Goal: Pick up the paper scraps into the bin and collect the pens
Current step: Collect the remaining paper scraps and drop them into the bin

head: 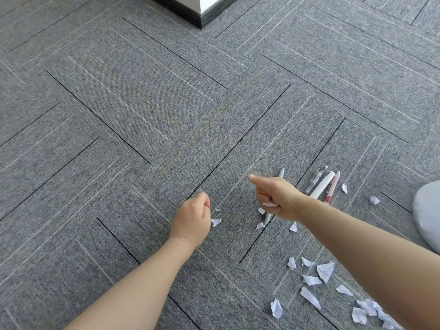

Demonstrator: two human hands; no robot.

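Note:
White paper scraps [325, 271] lie scattered over the grey carpet at the lower right, and a few small ones [215, 222] sit between my hands. A bundle of pens [322, 184] lies on the carpet beyond my right wrist. One grey pen [281, 172] runs under my right hand. My left hand [194, 216] is a closed fist, with nothing visible in it. My right hand [276, 195] has its index finger stretched out and the other fingers curled around a small white scrap [270, 204]. No bin is in view.
A white wall corner with a dark skirting [202, 14] stands at the top centre. A pale grey rounded object [428, 215] sits at the right edge. Grey carpet tiles [119, 115] cover the floor.

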